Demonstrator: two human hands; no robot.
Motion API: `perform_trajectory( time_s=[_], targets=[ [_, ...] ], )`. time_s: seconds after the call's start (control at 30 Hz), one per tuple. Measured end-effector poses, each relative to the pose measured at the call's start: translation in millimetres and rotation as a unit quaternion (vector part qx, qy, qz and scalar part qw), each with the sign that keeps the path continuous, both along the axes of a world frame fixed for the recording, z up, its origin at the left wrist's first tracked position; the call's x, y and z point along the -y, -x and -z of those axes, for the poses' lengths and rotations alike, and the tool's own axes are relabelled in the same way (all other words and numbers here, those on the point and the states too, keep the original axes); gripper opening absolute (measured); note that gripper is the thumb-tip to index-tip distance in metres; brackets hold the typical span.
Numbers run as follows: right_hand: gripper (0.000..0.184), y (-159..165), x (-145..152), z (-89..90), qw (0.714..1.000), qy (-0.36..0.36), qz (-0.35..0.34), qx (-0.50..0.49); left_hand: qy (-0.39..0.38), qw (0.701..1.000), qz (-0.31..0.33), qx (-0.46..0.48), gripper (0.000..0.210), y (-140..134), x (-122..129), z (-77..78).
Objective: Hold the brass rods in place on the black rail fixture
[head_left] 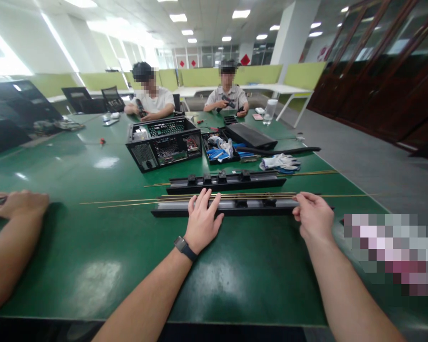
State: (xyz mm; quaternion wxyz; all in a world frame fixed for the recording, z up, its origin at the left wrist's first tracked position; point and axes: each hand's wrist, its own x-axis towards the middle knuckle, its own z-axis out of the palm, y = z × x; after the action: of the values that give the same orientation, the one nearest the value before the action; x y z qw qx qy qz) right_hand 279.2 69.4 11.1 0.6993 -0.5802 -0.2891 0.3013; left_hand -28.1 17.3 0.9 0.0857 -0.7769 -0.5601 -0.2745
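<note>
My left hand (pixel 203 223), with a dark watch on the wrist, has its fingers spread over a long black channel (pixel 171 213) lying crosswise on the green table. Several thin gold-coloured rods (pixel 251 195) run along that channel, sticking out beyond it on both sides. At its right end, my right hand (pixel 316 218) is closed in a pinch around the rods; how many it grips cannot be made out. Dark blocks (pixel 269 201) sit in the channel between my hands. Just behind lies a second black channel (pixel 228 182) with similar blocks and more thin rods.
Farther back on the table (pixel 103 266) stand an opened black computer case (pixel 164 142), a tray (pixel 223 160) of blue-and-white gloves, a flat black box (pixel 249 136), loose gloves (pixel 280 163) and a clear cup (pixel 269 112). Another person's hand (pixel 24 204) rests at left. Two people sit opposite.
</note>
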Motion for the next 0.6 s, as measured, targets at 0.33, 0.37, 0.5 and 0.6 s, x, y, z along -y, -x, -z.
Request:
perform_trajectory(
  time_s=[0.33, 0.37, 0.5, 0.6],
  targets=[
    [0.04, 4.0, 1.8, 4.7, 0.998, 0.019, -0.031, 0.052, 0.001, 1.0, 0.003, 0.004, 0.056, -0.1, -0.4, 1.9],
    [0.04, 3.7, 1.5, 5.2, 0.998, 0.017, -0.027, 0.055, 0.002, 1.0, 0.003, 0.004, 0.056, -0.1, -0.3, 1.9],
    [0.034, -1.9, -0.5, 4.3, 0.999, 0.012, 0.014, 0.046, 0.006, 1.0, 0.001, 0.002, 0.055, -0.2, 0.3, 0.8],
    [0.032, -4.4, -0.7, 2.2, 0.999, 0.015, 0.033, 0.041, 0.006, 1.0, 0.0, 0.002, 0.055, -0.4, 0.4, 0.6]
  ],
)
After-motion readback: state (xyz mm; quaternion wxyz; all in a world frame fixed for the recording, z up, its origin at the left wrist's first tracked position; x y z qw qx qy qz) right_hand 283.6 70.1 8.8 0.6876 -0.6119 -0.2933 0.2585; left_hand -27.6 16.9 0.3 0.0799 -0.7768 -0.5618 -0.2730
